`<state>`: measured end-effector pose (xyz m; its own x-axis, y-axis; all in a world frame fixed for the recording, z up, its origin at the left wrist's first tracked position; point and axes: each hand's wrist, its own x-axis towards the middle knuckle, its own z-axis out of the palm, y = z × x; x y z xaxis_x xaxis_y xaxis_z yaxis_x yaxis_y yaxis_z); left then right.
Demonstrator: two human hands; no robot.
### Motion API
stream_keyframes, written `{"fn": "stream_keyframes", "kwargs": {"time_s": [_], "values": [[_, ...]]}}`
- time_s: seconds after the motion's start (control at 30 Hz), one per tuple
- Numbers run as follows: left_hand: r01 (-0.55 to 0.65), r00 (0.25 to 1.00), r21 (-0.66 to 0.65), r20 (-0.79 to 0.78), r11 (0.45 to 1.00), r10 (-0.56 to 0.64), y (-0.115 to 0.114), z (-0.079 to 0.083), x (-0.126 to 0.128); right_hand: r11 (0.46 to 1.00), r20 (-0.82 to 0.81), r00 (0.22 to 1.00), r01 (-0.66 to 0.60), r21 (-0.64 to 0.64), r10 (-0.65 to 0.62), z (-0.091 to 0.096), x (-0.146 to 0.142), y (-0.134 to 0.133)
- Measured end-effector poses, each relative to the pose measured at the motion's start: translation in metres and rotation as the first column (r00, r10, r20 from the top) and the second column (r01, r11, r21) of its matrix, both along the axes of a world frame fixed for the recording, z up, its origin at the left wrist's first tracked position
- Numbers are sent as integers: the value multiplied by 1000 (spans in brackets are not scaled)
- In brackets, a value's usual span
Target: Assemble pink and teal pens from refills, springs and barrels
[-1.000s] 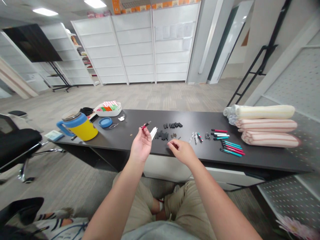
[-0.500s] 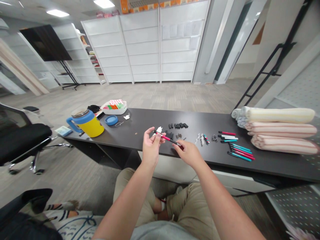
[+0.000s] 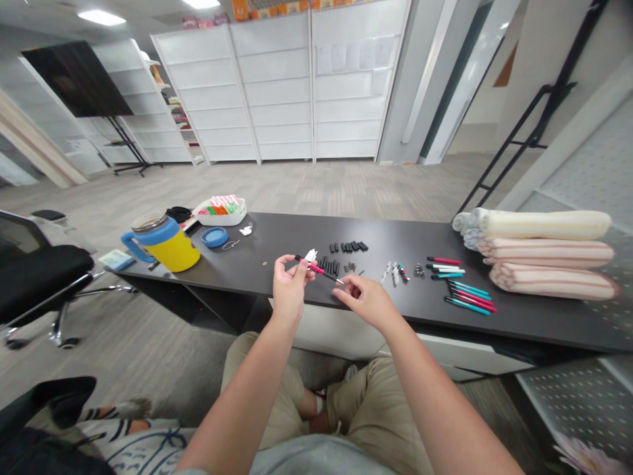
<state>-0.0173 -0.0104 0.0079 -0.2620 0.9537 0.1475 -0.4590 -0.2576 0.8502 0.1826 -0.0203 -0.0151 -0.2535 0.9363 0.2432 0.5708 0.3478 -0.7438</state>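
My left hand pinches a red and black pen near its black end. The pen slants down to the right, and its narrow silver tip shows. Just beyond the tip, my right hand has loosely curled fingers, with thumb and forefinger slightly apart. I see nothing plainly held in it. Behind my left hand is a bundle of slim white pieces, partly hidden. Black tube-like pen parts lie close behind the pen, with more short black parts farther back. Small dark pieces lie beside them.
Small clear and coloured pieces and metallic bits lie right of centre. Several red, white and teal pens lie near rolled towels. Leftward stand a yellow-blue mug, a blue lid and a white basket.
My right hand has drawn back from the pen's front end, uncovering the silver tip. My left hand still holds the pen. The whole view has shifted slightly.
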Motion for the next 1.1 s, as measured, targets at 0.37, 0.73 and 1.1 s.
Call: {"fn": "stream_keyframes", "kwargs": {"time_s": [0.37, 0.73, 1.1], "values": [[81, 989, -3, -122, 997, -81, 21, -11, 0, 999, -32, 999, 10, 53, -9, 7, 3, 0], [289, 957, 3, -29, 957, -289, 30, -14, -8, 991, 66, 995, -84, 100, 77, 9, 8, 3], [334, 914, -34, -232, 942, -333, 25, -20, -4, 997, 9, 997, -72, 11, 72, 11, 7, 4]]}}
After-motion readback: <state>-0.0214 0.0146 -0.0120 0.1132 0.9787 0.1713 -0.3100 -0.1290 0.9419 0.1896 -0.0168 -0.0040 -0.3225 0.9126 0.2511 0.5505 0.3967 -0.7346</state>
